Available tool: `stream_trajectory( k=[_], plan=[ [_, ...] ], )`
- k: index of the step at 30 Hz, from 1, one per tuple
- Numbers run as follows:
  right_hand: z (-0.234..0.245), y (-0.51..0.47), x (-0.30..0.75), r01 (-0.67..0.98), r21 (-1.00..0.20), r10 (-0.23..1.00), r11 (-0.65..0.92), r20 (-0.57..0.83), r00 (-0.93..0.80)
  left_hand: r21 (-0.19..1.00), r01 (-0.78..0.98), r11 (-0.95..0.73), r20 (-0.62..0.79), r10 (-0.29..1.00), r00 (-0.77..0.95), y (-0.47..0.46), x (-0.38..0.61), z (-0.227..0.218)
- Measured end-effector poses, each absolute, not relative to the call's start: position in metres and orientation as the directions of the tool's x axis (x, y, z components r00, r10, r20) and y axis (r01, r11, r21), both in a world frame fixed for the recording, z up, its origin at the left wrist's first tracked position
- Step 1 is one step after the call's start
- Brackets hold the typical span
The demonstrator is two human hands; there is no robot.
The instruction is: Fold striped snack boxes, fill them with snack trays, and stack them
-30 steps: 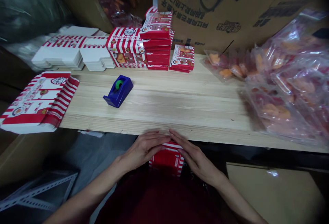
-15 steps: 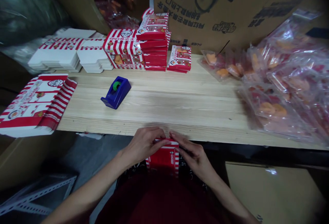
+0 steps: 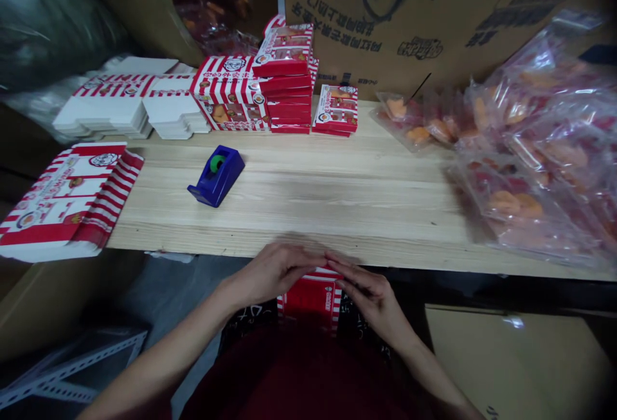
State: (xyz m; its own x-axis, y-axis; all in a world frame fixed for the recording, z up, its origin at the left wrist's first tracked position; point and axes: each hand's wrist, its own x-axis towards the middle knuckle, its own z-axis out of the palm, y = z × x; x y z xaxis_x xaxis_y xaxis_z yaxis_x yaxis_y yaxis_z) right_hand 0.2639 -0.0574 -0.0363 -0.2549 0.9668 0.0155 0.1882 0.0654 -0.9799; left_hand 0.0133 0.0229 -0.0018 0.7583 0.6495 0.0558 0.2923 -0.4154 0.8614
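My left hand (image 3: 274,272) and my right hand (image 3: 369,298) meet at the fingertips over the top of a red-and-white striped cardboard box (image 3: 311,301), which I hold upright just below the front edge of the wooden table (image 3: 299,211). Fingers from both hands cover the box's upper edge. My body hides its lower part. A flattened striped box blank (image 3: 67,201) lies at the table's left end, well away from my hands. A blue tape dispenser (image 3: 216,177) stands on the boards beyond them.
Stacks of red boxes (image 3: 284,79) and white folded blanks (image 3: 113,101) line the table's back. Clear plastic bags of orange-and-red food (image 3: 525,175) are piled at the right. Large cardboard cartons (image 3: 409,21) stand behind, and a metal shelf frame (image 3: 81,368) lies low at the left.
My fingertips have moved closer together over the box's top edge, covering more of it. The view has shifted slightly, while the items on the table stay in place.
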Motion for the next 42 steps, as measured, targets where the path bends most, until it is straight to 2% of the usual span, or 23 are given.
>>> stream_trajectory(
  k=[3, 6, 9, 12, 19, 23, 26, 30, 33, 38, 42],
  plan=[
    [-0.041, -0.059, 0.27, 0.2, -0.979, 0.975, 0.048, 0.002, -0.223, 0.902, 0.315, -0.294, 0.004, 0.737, 0.676, 0.027, -0.004, -0.007],
    [-0.043, -0.06, 0.272, 0.201, -0.979, 0.981, 0.03, -0.009, -0.193, 0.962, 0.261, -0.083, -0.091, 0.803, 0.589, 0.021, -0.014, -0.015],
    [-0.04, -0.059, 0.269, 0.171, -0.985, 0.98, 0.032, -0.003, -0.2, 0.974, 0.136, 0.183, -0.228, 0.799, 0.557, 0.014, -0.016, -0.018],
    [-0.036, -0.058, 0.266, 0.154, -0.988, 0.974, 0.031, -0.005, -0.227, 0.953, 0.05, 0.299, -0.27, 0.763, 0.587, 0.013, -0.017, -0.017],
    [-0.026, -0.051, 0.257, 0.175, -0.983, 0.962, 0.063, 0.013, -0.273, 0.963, 0.117, 0.244, -0.265, 0.765, 0.587, 0.015, -0.018, -0.021],
    [-0.026, -0.042, 0.247, 0.204, -0.976, 0.93, 0.08, 0.0, -0.367, 0.979, 0.2, 0.03, -0.145, 0.793, 0.592, 0.009, -0.018, -0.018],
    [-0.029, -0.038, 0.246, 0.196, -0.977, 0.909, 0.079, -0.01, -0.417, 0.962, 0.221, -0.157, -0.035, 0.735, 0.677, 0.007, -0.024, -0.01],
    [-0.032, -0.035, 0.25, 0.202, -0.977, 0.882, 0.072, -0.032, -0.47, 0.941, 0.244, -0.233, -0.034, 0.652, 0.757, 0.007, -0.034, -0.003],
    [-0.033, -0.034, 0.252, 0.217, -0.972, 0.874, 0.091, -0.026, -0.485, 0.948, 0.239, -0.211, -0.042, 0.661, 0.749, 0.008, -0.037, -0.005],
    [-0.031, -0.032, 0.251, 0.241, -0.967, 0.874, 0.085, -0.044, -0.484, 0.988, 0.145, 0.059, -0.141, 0.737, 0.661, 0.013, -0.033, -0.016],
    [-0.031, -0.034, 0.252, 0.259, -0.963, 0.886, 0.077, -0.053, -0.461, 0.986, 0.16, 0.048, -0.138, 0.778, 0.613, 0.016, -0.028, -0.018]
  ],
)
